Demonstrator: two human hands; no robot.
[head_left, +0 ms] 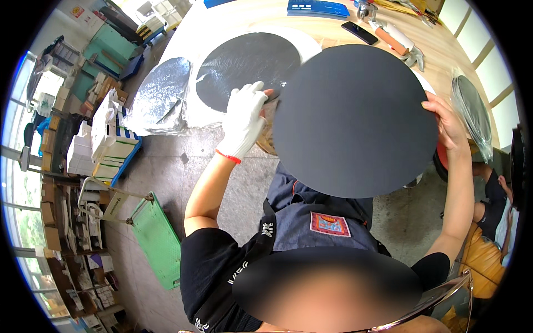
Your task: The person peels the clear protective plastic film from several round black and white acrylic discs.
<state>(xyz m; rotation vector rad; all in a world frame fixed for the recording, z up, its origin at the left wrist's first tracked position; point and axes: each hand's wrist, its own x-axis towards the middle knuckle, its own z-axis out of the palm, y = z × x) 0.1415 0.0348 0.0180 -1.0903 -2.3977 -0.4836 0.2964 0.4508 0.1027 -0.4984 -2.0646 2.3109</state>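
Note:
A large round matt black disc (355, 122) is held up in front of me, its flat face toward me. My right hand (451, 125), bare, grips its right edge with the thumb on the face; the other fingers are mostly hidden behind it. My left hand (244, 119) wears a white glove with a red cuff and some bare fingertip showing. Its fingers are apart, close to the disc's left edge, with nothing visible in them. Just beyond that hand lies a glossy black round sheet (250, 69) on white material on the table.
Plastic-wrapped round pieces lie at the table's left (161, 91) and right edge (472, 111). A phone (360, 33), a tape roll (365, 11) and a glove (413, 58) are farther back. A green platform trolley (155, 238) stands on the floor left. Another person (494, 211) is at right.

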